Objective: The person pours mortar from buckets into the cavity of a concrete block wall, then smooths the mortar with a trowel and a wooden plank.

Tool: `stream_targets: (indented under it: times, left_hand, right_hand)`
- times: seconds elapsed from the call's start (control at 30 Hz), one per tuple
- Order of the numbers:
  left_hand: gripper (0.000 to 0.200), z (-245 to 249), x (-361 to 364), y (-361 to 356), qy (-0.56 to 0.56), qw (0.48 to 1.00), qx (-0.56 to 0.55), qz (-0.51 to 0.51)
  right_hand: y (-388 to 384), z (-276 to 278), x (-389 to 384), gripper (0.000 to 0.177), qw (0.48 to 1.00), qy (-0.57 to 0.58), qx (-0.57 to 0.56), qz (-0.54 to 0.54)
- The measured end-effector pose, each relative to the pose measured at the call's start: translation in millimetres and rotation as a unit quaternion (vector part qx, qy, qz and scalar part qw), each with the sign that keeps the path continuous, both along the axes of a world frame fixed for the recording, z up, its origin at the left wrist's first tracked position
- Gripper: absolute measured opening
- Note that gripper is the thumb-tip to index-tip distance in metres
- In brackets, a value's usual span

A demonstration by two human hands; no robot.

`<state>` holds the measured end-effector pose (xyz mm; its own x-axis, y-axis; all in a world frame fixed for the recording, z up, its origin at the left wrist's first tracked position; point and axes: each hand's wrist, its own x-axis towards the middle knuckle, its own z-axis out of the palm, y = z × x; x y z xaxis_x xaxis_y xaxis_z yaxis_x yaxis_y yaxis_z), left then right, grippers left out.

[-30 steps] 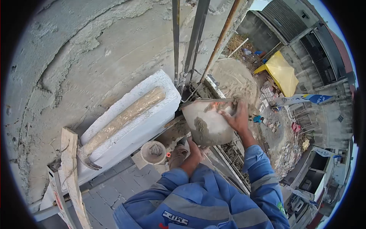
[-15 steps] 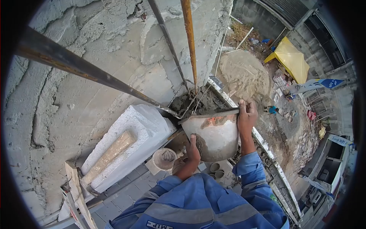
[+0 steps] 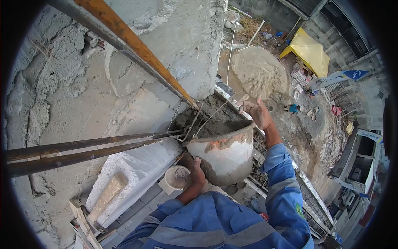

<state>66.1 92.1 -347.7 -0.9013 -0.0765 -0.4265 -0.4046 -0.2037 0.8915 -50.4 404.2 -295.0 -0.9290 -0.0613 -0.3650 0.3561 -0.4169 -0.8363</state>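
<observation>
A cement-smeared white bucket [image 3: 226, 155] with an orange mark near its rim stands tilted in front of me, its mouth facing away over grey wet mortar [image 3: 213, 110]. My left hand [image 3: 195, 176] presses against the bucket's lower left side, thumb up along the wall. Above the right end of the rim is my right hand [image 3: 258, 113], its fingers spread and holding nothing. Bent wires [image 3: 195, 122] rise from the mortar left of the bucket's mouth.
Steel bars [image 3: 137, 54] slant across the rough wall [image 3: 83, 91] and more bars [image 3: 91, 147] reach in from the left. A white foam block [image 3: 141, 166] and a small bucket [image 3: 177, 176] stand lower left. Far below at right are a person [image 3: 293, 108] and a yellow canopy [image 3: 309, 50].
My right hand has let go of the rim and opened. The bucket has tipped so that its mouth shows more. The bars at left now lie at different angles in view.
</observation>
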Motion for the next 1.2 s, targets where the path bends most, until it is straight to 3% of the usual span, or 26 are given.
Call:
stream_targets:
  times: [0.07,0.17,0.2,0.27,0.3,0.37,0.4,0.43,0.5,0.57,0.63,0.67,0.73,0.8,0.87,0.93,1.0,1.07,1.1,1.13,1.17,1.2]
  left_hand:
    - [0.051,-3,1,4,-0.03,0.999,0.006,0.023]
    - [0.049,-6,4,3,-0.068,0.996,0.03,0.048]
    - [0.046,-6,4,5,-0.07,0.995,0.051,0.049]
    - [0.043,-1,9,7,-0.123,0.984,0.109,0.075]
    - [0.041,-2,8,6,-0.171,0.966,0.169,0.095]
    - [0.052,-67,25,-12,-0.152,0.979,0.112,0.072]
    - [0.057,-74,28,-14,-0.142,0.984,0.085,0.062]
    - [0.063,-76,29,-15,-0.133,0.988,0.058,0.053]
    - [0.073,-39,17,-4,-0.167,0.978,0.121,0.031]
    - [0.078,-32,12,-1,-0.192,0.971,0.144,0.022]
    - [0.08,-30,15,-11,-0.212,0.966,0.148,0.014]
    - [0.081,-23,14,-18,-0.224,0.944,0.242,-0.019]
    - [0.083,-12,7,-26,-0.244,0.894,0.368,-0.072]
    - [0.083,-16,-1,-16,-0.197,0.91,0.363,-0.033]
    - [0.083,-30,-8,-5,-0.169,0.921,0.35,-0.009]
    - [0.084,-37,-16,5,-0.157,0.922,0.354,-0.003]
    - [0.084,-19,-24,10,-0.124,0.92,0.373,-0.008]
    - [0.085,33,-28,19,-0.059,0.91,0.409,-0.018]
    - [0.08,-35,-11,2,-0.109,0.908,0.401,-0.056]
    - [0.08,-49,-7,-1,-0.135,0.913,0.382,-0.042]
    - [0.08,-48,-7,-2,-0.15,0.917,0.368,-0.017]
    - [0.08,-46,-11,0,-0.147,0.92,0.364,-0.011]
  right_hand:
    - [11,-11,28,0.081,1.0,0.008,0.014,-0.014]
    - [-17,-34,49,0.061,0.984,-0.055,-0.038,-0.165]
    - [-24,-35,44,0.061,0.984,-0.058,-0.039,-0.161]
    - [-33,-37,36,0.038,0.947,-0.054,-0.19,-0.253]
    - [-29,-46,36,0.038,0.946,-0.051,-0.193,-0.257]
    - [-28,-61,45,0.033,0.945,-0.099,-0.218,-0.223]
    - [-29,-65,49,0.031,0.943,-0.115,-0.227,-0.213]
    - [-29,-61,50,0.035,0.938,-0.14,-0.236,-0.21]
    - [-31,-46,49,0.041,0.933,-0.161,-0.246,-0.206]
    - [-41,-24,46,0.07,0.956,-0.165,-0.188,-0.156]
    - [-52,-21,51,0.07,0.961,-0.143,-0.183,-0.151]
    - [-60,-16,58,0.07,0.966,-0.125,-0.178,-0.141]
    - [-91,-5,61,0.068,0.986,-0.073,-0.02,-0.148]
    - [-121,45,41,0.068,0.985,-0.064,-0.012,-0.159]
    - [-126,79,13,0.048,0.957,-0.021,0.285,-0.046]
    - [-112,53,-3,0.047,0.968,0.015,0.249,-0.008]
    - [-111,52,-17,0.046,0.994,-0.095,0.057,-0.016]
    - [-124,61,-14,0.039,0.979,-0.001,0.192,-0.065]
    - [-130,71,-13,0.042,0.955,0.029,0.295,-0.019]
    - [-129,69,-22,0.043,0.963,0.013,0.269,-0.012]
    - [-124,69,-27,0.046,0.989,-0.101,0.102,0.019]
    - [-117,53,-28,0.048,0.993,-0.11,0.025,0.019]
